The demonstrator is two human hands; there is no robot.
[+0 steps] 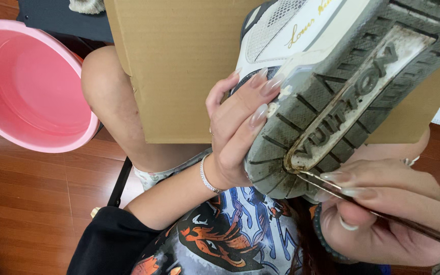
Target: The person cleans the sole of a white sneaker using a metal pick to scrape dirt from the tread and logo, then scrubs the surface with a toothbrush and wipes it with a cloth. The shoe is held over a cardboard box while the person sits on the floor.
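My left hand point(236, 130) grips a white sneaker point(332, 76) by its heel and side, holding it tipped so the dirty grey sole point(327, 97) faces me. My right hand point(388, 211) pinches a thin dark stick-like tool point(383, 214). The tool's tip rests in a groove at the heel end of the sole, beside the raised lettering panel. Grime fills the tread grooves. A silver bracelet sits on my left wrist and a dark bead bracelet on my right.
A cardboard box point(179, 66) rests on my lap behind the shoe. A pink plastic basin point(26, 86) stands on the red-brown wood floor point(31, 203) at the left. My bare knee point(108, 86) and printed shirt point(230, 234) fill the middle and bottom.
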